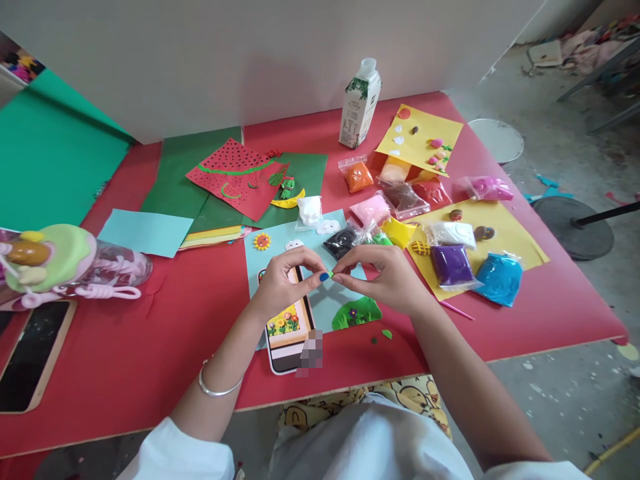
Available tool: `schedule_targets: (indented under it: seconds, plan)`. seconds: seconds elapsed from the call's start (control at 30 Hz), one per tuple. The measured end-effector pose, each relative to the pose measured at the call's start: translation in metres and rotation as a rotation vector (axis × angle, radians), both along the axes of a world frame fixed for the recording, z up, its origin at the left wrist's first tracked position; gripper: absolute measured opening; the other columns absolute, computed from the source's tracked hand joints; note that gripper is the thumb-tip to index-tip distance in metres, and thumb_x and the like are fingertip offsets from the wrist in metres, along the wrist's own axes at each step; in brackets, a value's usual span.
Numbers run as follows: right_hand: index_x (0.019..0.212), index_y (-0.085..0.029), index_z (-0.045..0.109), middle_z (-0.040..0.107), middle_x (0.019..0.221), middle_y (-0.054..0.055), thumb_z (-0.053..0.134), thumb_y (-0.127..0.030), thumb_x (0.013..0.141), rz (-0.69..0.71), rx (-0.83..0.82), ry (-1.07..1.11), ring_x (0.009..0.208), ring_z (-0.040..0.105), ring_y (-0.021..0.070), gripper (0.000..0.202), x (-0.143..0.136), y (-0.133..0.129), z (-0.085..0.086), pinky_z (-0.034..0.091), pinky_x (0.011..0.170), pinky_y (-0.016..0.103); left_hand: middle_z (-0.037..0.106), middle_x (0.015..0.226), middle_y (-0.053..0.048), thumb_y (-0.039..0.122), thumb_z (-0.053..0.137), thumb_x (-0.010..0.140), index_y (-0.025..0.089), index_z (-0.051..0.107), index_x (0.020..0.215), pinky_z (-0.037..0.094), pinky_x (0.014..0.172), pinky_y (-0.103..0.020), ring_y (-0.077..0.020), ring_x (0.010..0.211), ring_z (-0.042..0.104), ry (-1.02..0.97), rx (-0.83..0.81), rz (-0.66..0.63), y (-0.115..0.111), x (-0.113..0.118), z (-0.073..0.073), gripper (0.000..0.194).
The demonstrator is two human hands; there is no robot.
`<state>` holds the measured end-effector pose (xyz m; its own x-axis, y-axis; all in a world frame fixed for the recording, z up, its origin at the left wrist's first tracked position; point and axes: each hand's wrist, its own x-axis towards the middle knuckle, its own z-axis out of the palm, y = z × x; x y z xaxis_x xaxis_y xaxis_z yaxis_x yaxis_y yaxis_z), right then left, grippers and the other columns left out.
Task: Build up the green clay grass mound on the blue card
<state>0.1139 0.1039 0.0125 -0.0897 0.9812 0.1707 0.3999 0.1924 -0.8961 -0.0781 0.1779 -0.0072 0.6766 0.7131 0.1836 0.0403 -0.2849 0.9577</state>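
Note:
My left hand (293, 280) and my right hand (383, 273) meet fingertip to fingertip above a light blue sheet (257, 293). Both pinch a tiny bit of bright green clay (331, 273). A dark blue patch shows at my left thumb tip; whether it is nail or clay I cannot tell. Beneath my left hand lies a phone (287, 340) showing a flower picture. The sheet bears a clay sun (262, 241), white clouds (328, 227) and a green clay mound (356, 313) with a purple flower. A small green scrap (387, 334) rests on the red table near my right wrist.
Bags of coloured clay, among them purple (453, 265), blue (500, 277) and orange (358, 177), lie to the right. A carton (360, 107) stands at the back. Leftward are a red watermelon sheet (240, 173), a bottle (117, 263) and another phone (35, 353).

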Motion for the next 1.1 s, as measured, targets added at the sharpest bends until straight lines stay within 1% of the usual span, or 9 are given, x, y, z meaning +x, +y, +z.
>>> schedule_targets:
  seconds: [0.1,0.2,0.33,0.43,0.6,0.7,0.8,0.93,1.1]
  plan:
    - [0.078,-0.02,0.07,0.07,0.074,0.002,0.068,-0.028,0.081,-0.002,-0.013,0.017,0.066,0.064,0.0142,0.008,0.0,0.0,0.0,0.052,0.065,0.027,0.065,0.078,-0.003,0.037,0.067,0.084,0.02,0.064,0.076,0.048,0.076,-0.03,-0.0152,0.077,0.06,0.0,0.006,0.005,0.0,0.001,0.001,0.018]
    - [0.078,-0.02,0.07,0.071,0.074,0.003,0.068,-0.027,0.081,-0.011,-0.018,0.041,0.067,0.064,0.0142,0.007,0.0,0.0,0.0,0.052,0.066,0.027,0.064,0.076,-0.002,0.037,0.064,0.086,0.02,0.064,0.075,0.046,0.081,-0.032,-0.0143,0.075,0.059,0.003,0.034,0.027,0.0,0.001,0.003,0.021]
    - [0.078,-0.021,0.07,0.072,0.076,0.003,0.068,-0.028,0.081,-0.082,-0.009,0.017,0.069,0.066,0.0156,0.007,0.0,-0.007,0.0,0.054,0.067,0.029,0.063,0.076,-0.002,0.037,0.062,0.087,0.02,0.065,0.079,0.047,0.072,-0.028,-0.0141,0.075,0.058,0.021,0.074,0.098,-0.001,0.001,0.006,0.019]
    - [0.077,-0.023,0.07,0.072,0.074,0.002,0.068,-0.027,0.081,-0.159,-0.014,-0.042,0.066,0.067,0.0163,0.007,0.001,-0.023,0.0,0.055,0.065,0.03,0.064,0.077,-0.002,0.032,0.061,0.087,0.02,0.066,0.079,0.048,0.071,-0.028,-0.014,0.074,0.058,0.045,0.145,0.121,-0.002,0.001,0.006,0.015]
    - [0.075,-0.023,0.07,0.073,0.072,0.003,0.068,-0.026,0.081,-0.278,-0.057,-0.123,0.064,0.068,0.0182,0.007,0.002,-0.059,-0.004,0.055,0.059,0.03,0.066,0.077,-0.002,0.024,0.062,0.086,0.021,0.065,0.08,0.049,0.074,-0.029,-0.0147,0.075,0.061,0.07,0.239,0.082,-0.01,0.006,0.01,0.008]
    - [0.076,-0.023,0.069,0.073,0.072,0.003,0.066,-0.024,0.082,-0.328,-0.041,-0.118,0.062,0.068,0.0178,0.006,0.0,-0.075,-0.009,0.055,0.057,0.03,0.067,0.079,-0.002,0.019,0.063,0.084,0.021,0.066,0.081,0.049,0.072,-0.028,-0.0145,0.077,0.062,0.108,0.211,0.053,-0.021,0.011,0.014,0.004]
    - [0.078,-0.024,0.068,0.072,0.072,0.002,0.065,-0.022,0.083,-0.391,0.025,-0.135,0.063,0.067,0.0173,0.006,-0.005,-0.083,-0.012,0.055,0.058,0.03,0.068,0.079,-0.001,0.016,0.064,0.081,0.021,0.067,0.08,0.049,0.07,-0.026,-0.0139,0.075,0.062,0.177,0.166,0.008,-0.035,0.017,0.017,0.006]
    - [0.08,-0.025,0.067,0.071,0.073,0.002,0.064,-0.02,0.084,-0.419,0.085,-0.146,0.063,0.066,0.0174,0.007,-0.011,-0.086,-0.012,0.054,0.06,0.031,0.07,0.077,-0.001,0.016,0.065,0.08,0.02,0.069,0.078,0.049,0.064,-0.025,-0.0127,0.07,0.061,0.216,0.064,0.006,-0.05,0.023,0.018,0.006]
    - [0.081,-0.024,0.067,0.071,0.073,0.002,0.064,-0.016,0.083,-0.411,0.118,-0.169,0.063,0.065,0.016,0.009,-0.014,-0.085,-0.013,0.054,0.059,0.029,0.072,0.074,-0.002,0.019,0.065,0.08,0.019,0.071,0.075,0.046,0.057,-0.025,-0.0146,0.068,0.064,0.24,-0.018,0.032,-0.053,0.024,0.016,0.007]
